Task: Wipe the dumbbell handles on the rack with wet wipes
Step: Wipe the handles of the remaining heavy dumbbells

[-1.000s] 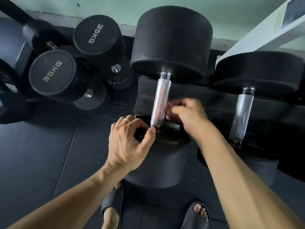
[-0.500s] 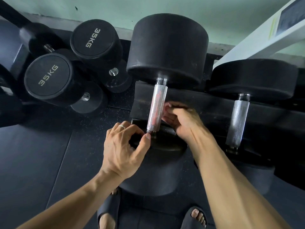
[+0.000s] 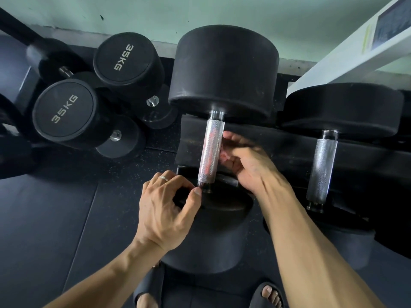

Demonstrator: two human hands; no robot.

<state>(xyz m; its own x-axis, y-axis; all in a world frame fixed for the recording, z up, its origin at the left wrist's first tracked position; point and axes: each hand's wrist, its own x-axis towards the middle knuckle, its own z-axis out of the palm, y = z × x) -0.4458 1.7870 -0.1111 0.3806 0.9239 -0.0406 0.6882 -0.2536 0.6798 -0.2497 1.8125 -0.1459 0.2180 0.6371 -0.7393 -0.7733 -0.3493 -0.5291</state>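
Dumbbell handle [image 3: 210, 152]: right hand [image 3: 249, 165] shifted higher beside it, grip state indeterminate; left hand [image 3: 165, 210] still clamped on lower head [image 3: 222, 203]; wiping unconfirmed.

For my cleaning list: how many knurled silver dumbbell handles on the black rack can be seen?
2. One knurled silver handle is in the middle, between both hands; the second handle is on the right, untouched. More may be hidden beyond the picture edge.

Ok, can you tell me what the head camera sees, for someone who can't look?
Two bare hands work at a big black dumbbell's knurled metal handle on a rack: the right hand beside it, fingers curled, the left hand gripping the near weight's edge. Two 35KG dumbbells lie on the floor, left.
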